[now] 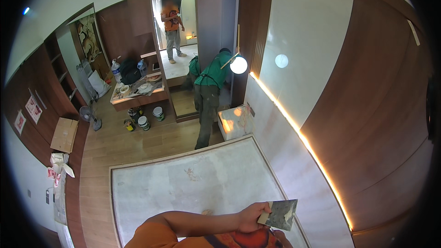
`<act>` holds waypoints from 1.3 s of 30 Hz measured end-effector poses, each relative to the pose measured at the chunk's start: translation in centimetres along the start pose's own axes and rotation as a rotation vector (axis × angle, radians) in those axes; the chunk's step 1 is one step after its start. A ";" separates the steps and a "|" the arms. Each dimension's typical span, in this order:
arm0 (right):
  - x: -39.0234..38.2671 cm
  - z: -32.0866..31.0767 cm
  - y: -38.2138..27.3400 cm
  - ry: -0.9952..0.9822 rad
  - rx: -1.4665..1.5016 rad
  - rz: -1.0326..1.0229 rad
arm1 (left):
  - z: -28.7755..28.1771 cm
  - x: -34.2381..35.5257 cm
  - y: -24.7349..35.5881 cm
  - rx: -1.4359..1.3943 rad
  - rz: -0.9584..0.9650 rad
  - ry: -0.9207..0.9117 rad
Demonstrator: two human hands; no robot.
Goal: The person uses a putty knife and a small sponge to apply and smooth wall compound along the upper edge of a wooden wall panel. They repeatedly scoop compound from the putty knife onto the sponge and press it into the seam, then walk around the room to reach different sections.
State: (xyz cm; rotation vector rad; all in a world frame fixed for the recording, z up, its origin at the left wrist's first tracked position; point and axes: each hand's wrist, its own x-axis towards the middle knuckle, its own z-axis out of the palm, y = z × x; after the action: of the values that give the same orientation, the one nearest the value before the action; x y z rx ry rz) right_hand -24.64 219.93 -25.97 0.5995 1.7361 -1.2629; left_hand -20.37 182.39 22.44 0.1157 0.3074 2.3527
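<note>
Head view: the person's left hand [251, 218] is clamped on the pale edge of a flat scraper [282, 215], held crosswise before the orange shirt [149, 234]; the grey blade, carrying a pale smear, points to the person's right and overlaps the side border of the low grey platform [156, 186] in view. Part of the right hand [282, 238] appears just below the blade, mostly hidden; whether its fingers are apart or together, or touch the scraper, cannot be told. Step in hand, by judgement: handling the scraper close to the body. The next move probably calls for a firm hold, wrist turned so the smeared face clears the shirt.
</note>
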 end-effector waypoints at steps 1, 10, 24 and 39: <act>-0.1 -0.4 0.3 0.003 0.007 0.005 | -0.4 0.2 -0.2 0.057 0.000 0.088; -1.0 -3.5 0.8 0.016 0.055 0.017 | 2.9 0.4 0.1 0.283 0.036 0.291; -0.3 -0.6 0.0 -0.049 0.029 0.050 | 1.2 -0.2 0.3 0.071 0.021 0.243; -1.5 -1.7 0.7 0.017 0.044 0.049 | 0.6 0.4 1.0 -0.029 0.000 0.111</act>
State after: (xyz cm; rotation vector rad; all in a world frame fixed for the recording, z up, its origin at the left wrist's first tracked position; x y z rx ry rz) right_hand -24.01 221.90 -24.84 0.6758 1.7010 -1.2688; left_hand -21.25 182.13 23.24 -0.0286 0.3270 2.3670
